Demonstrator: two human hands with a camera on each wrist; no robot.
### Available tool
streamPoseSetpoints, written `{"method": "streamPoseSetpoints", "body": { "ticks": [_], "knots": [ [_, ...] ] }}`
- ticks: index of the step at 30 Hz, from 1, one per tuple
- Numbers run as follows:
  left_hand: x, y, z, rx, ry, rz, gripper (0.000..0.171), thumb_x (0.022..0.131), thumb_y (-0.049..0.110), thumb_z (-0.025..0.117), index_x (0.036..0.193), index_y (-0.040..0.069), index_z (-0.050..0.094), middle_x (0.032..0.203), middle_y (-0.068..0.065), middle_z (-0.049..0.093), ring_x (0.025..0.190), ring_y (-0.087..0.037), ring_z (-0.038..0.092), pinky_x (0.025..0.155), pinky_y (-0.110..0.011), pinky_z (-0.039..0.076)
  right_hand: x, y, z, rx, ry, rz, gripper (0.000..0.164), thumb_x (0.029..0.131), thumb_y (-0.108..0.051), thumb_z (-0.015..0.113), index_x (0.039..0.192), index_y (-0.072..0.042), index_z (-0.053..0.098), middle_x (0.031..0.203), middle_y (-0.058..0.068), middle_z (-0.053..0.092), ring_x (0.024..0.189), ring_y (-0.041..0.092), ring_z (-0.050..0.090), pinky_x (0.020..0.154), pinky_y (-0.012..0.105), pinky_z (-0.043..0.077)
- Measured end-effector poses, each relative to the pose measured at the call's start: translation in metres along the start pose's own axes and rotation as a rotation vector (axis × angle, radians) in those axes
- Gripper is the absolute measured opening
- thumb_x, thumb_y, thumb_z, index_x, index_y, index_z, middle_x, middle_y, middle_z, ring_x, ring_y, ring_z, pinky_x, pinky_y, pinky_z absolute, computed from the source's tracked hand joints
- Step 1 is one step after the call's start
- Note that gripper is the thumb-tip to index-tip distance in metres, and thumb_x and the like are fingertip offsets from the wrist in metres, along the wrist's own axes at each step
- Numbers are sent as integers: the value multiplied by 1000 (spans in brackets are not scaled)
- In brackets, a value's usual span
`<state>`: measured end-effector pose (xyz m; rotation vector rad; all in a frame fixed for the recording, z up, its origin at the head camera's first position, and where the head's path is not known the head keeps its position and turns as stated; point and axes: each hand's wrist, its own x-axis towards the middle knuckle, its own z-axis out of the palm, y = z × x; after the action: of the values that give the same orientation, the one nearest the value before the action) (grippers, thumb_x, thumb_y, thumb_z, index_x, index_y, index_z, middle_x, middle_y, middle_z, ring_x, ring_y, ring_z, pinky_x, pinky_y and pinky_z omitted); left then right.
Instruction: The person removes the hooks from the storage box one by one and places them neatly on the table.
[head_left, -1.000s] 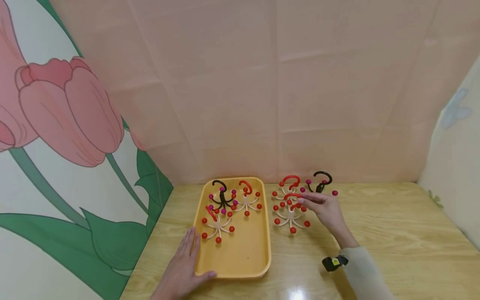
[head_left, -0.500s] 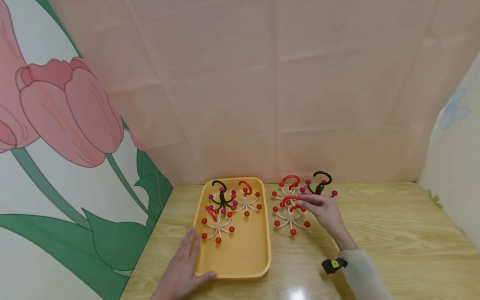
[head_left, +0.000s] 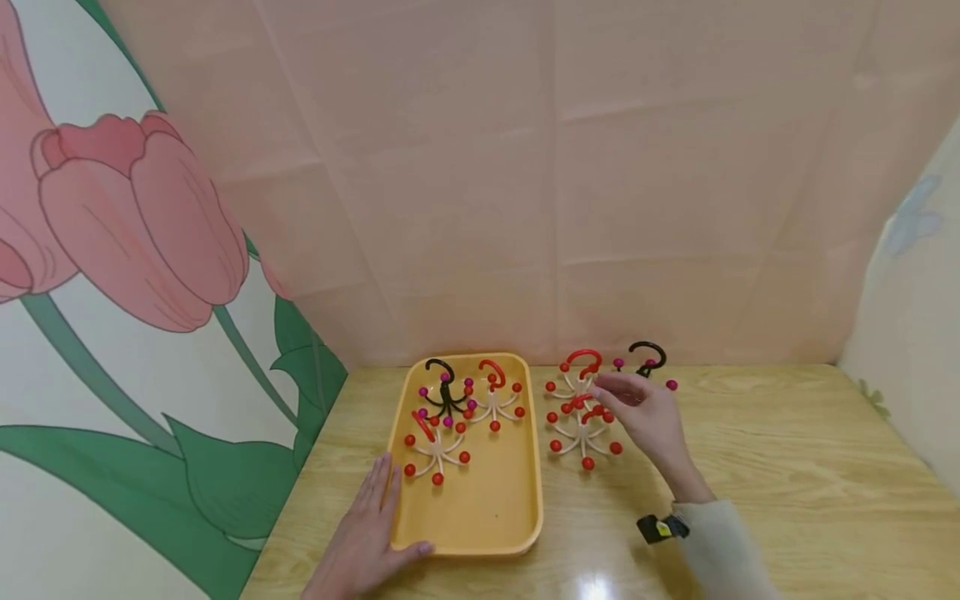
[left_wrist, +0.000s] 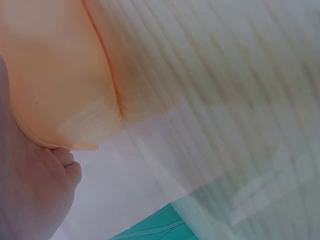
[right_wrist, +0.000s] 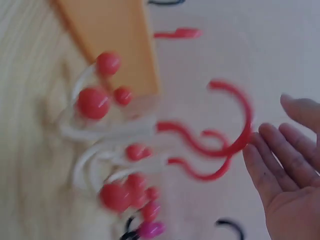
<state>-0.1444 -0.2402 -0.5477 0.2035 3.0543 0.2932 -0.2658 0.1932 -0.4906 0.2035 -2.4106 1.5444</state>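
Observation:
My left hand point(head_left: 360, 525) rests straight-fingered along the left rim of a yellow tray point(head_left: 536, 500), thumb at the front edge; the left wrist view shows the palm against it. To the right of the tray stands a white hook hanger point(head_left: 582, 435) with curved arms tipped in red balls and a red hook on top. Just above that hook is my right hand point(head_left: 651, 417). In the right wrist view, its fingers point(right_wrist: 272, 170) are extended with the tips right at the red hook point(right_wrist: 247, 110), thumb apart. Behind stands a similar red-hooked hanger point(head_left: 581, 385).
Two red-and-white hangers point(head_left: 437, 448) and a black hanger point(head_left: 446, 398) with magenta balls stand in the tray's back and left parts. Another black hanger point(head_left: 656, 357) stands on the wooden table point(head_left: 787, 467) beyond my right hand. A pink cloth backdrop point(head_left: 555, 208) rises behind.
My right hand has let go of the front hanger's red hook and lifted slightly. The front hanger moved very little. My left hand has stayed on the tray.

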Motion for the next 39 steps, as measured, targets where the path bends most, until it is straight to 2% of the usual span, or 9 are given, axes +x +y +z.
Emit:
{"method": "streamPoseSetpoints", "body": {
  "ticks": [4,7,13,19,26,34,39],
  "knots": [
    [1,1,0,3,16,23,126,83,93,51,168,7,18,179,-16,1,166,-39,10,131,-57,27,-4,-24,11,18,63,-90,26,97,-26,78,117,-10,78,111,12,81,89,-10,69,77,10,58],
    [0,1,0,16,29,36,125,83,92,51,168,6,19,179,-16,2,166,-39,10,131,-56,27,-7,-43,23,40,65,-162,18,95,-18,80,111,-10,80,105,8,82,88,-4,73,78,13,60],
    [0,0,-1,43,92,59,125,83,91,53,167,4,22,179,-15,4,166,-36,12,131,-53,26,-10,-89,55,74,-50,-252,16,92,-15,82,107,-10,81,102,5,83,90,17,79,81,29,66],
    [0,0,0,14,77,63,125,83,90,54,167,4,21,179,-15,3,166,-36,11,132,-53,25,-12,-115,96,67,-181,-277,14,91,-18,84,103,-11,82,100,2,82,91,18,79,80,29,66],
    [0,-1,1,27,102,88,122,84,88,57,166,2,26,178,-17,8,166,-36,14,131,-53,27,-12,-125,135,50,-320,-225,19,93,-21,81,108,-8,81,106,6,82,98,21,78,87,35,65],
    [1,-2,-1,18,66,79,122,85,88,55,167,3,23,179,-15,4,166,-35,10,132,-52,25,-13,-116,174,32,-379,-164,34,92,-28,83,117,-7,78,116,12,80,107,27,77,94,44,64],
    [-1,-3,-2,14,58,86,120,86,87,56,166,3,25,178,-16,4,166,-36,11,132,-53,25,-15,-111,190,24,-407,-152,33,92,-26,83,117,-5,77,116,11,80,106,27,76,93,41,64]
  ]
}}
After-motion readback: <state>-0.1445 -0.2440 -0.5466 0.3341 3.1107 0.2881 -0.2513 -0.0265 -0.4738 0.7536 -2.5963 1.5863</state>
